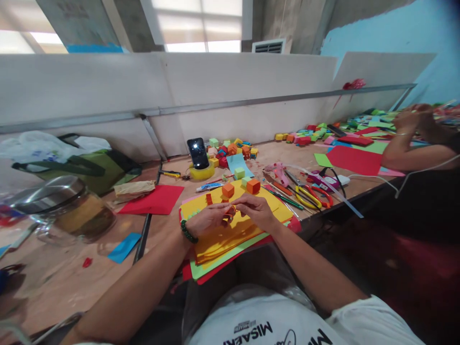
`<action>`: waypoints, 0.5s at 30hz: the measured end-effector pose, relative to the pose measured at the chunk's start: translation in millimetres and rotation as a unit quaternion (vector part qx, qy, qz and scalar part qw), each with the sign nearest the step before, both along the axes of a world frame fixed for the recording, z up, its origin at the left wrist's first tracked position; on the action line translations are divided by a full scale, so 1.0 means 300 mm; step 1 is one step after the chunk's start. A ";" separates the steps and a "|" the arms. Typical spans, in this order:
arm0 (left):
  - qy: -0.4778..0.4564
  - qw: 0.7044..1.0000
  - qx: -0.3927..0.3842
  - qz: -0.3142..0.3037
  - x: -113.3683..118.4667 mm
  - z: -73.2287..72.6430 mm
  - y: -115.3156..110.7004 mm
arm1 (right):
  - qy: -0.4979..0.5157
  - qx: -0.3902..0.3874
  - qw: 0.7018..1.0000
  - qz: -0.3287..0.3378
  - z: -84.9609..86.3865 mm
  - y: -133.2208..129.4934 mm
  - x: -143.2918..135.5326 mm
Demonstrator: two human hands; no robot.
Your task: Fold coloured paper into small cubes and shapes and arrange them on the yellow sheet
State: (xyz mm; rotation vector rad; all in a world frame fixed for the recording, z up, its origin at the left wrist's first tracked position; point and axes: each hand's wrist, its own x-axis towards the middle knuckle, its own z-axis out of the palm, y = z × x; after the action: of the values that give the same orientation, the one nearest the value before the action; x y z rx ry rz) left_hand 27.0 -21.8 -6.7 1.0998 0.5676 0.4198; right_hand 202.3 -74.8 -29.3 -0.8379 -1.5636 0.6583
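My left hand [212, 218], with a dark green beaded bracelet on its wrist, is closed around a small orange paper piece [230, 211]. The fingertips of my right hand [256, 211] pinch the same piece from the other side. Both hands are above a stack of yellow paper sheets [219, 242], with green and red sheets under it. Just beyond my fingers sit an orange paper cube [227, 190] and a second orange cube [253, 186]. A light green cube [239, 173] rests on a pale blue sheet [241, 163]. My fingers partly hide the held piece.
A phone [198, 153] leans in a yellow tape roll [201, 171], with several paper cubes behind. Scissors [307, 197], pens and a pink glue gun [278, 173] lie to the right. A glass jug [77, 211] stands left. At far right, another person's hands [413, 117] work.
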 end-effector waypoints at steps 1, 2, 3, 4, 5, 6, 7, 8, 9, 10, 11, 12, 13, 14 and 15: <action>0.007 1.000 0.001 -0.005 0.001 -0.004 0.000 | -0.010 0.008 1.000 0.003 0.001 0.001 0.004; 0.014 1.000 0.002 -0.009 0.001 -0.008 0.000 | -0.024 0.018 1.000 0.004 0.002 0.000 0.007; 0.021 1.000 0.003 -0.013 0.002 -0.012 -0.001 | -0.041 0.026 0.999 0.005 0.002 -0.001 0.009; 0.026 1.000 0.004 -0.014 0.002 -0.017 -0.003 | -0.059 0.033 0.998 0.004 0.003 -0.004 0.010; 0.030 0.999 0.004 -0.014 0.002 -0.021 -0.006 | -0.077 0.039 0.996 0.003 0.002 -0.008 0.010; 0.031 0.999 0.003 -0.013 0.002 -0.024 -0.009 | -0.092 0.047 0.995 0.001 0.001 -0.011 0.009; 0.032 0.999 0.001 -0.013 0.003 -0.025 -0.013 | -0.102 0.055 0.993 -0.002 0.000 -0.014 0.006; 0.033 0.999 -0.002 -0.015 0.003 -0.024 -0.018 | -0.109 0.064 0.992 -0.005 -0.002 -0.016 0.004; 0.033 0.999 -0.005 -0.021 0.003 -0.019 -0.022 | -0.113 0.070 0.991 -0.009 -0.005 -0.017 0.002; 0.034 0.999 -0.006 -0.029 0.003 -0.010 -0.026 | -0.112 0.073 0.991 -0.014 -0.010 -0.017 0.000; 0.036 0.999 -0.004 -0.036 0.001 0.002 -0.029 | -0.105 0.072 0.992 -0.021 -0.015 -0.016 -0.001; 0.038 0.999 0.002 -0.040 -0.002 0.019 -0.030 | -0.091 0.068 0.993 -0.030 -0.022 -0.014 -0.001; 0.038 0.999 0.014 -0.037 -0.008 0.040 -0.028 | -0.068 0.062 0.995 -0.042 -0.029 -0.012 0.000; 0.037 0.999 0.031 -0.023 -0.015 0.063 -0.024 | -0.040 0.055 0.996 -0.056 -0.036 -0.010 0.001; 0.031 0.998 0.057 0.002 -0.026 0.088 -0.017 | -0.008 0.049 0.996 -0.075 -0.042 -0.009 0.003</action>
State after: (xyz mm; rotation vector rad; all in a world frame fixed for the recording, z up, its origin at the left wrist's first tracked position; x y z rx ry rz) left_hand 19.3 -26.9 19.7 1.2233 0.6063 0.4273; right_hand 203.2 -77.6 -41.9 -0.8781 -1.5179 0.4640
